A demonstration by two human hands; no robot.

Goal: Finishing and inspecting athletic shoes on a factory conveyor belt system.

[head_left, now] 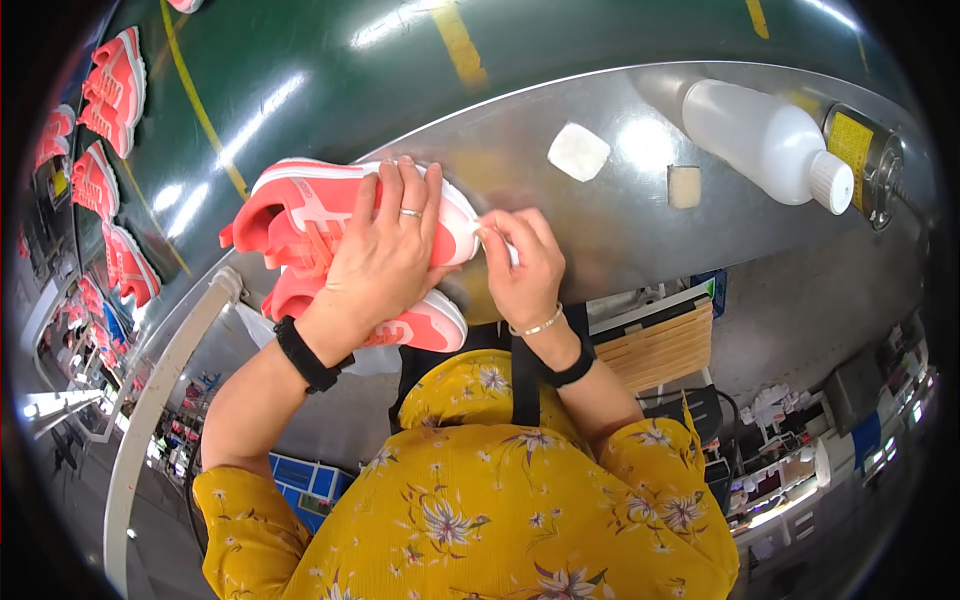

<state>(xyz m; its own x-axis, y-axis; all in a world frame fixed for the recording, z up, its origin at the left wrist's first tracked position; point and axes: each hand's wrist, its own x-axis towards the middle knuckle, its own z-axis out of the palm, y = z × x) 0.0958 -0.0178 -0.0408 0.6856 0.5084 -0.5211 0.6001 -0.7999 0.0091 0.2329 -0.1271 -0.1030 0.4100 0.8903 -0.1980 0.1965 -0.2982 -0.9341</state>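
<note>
Head view: coral-and-white sneaker (320,190) is positioned over the left part of the grey metal counter (620,235), toe to the right, heel to the left. Whether it rests on the counter or is held just above cannot be determined. Left hand (385,245) lies across the forefoot, fingers close together and nearly straight over the upper, thumb at the near side of the toe; it has hold of the shoe. Right hand (522,262) is closed in a pinch at the toe tip, with a small white piece (514,256) in its fingers; material not determinable. Second coral sneaker (430,322) lies on the person's side of the first, partly covered by the left hand and forearm.

Right of the hands, a white pad (578,152) and a smaller beige block (684,187) lie apart on the counter. Farther right are a translucent bottle (745,130) with a white cap and, just beside it, a metal can (860,165) bearing a yellow label. Additional coral sneakers (113,90) sit at far left along the green surface (290,60).
</note>
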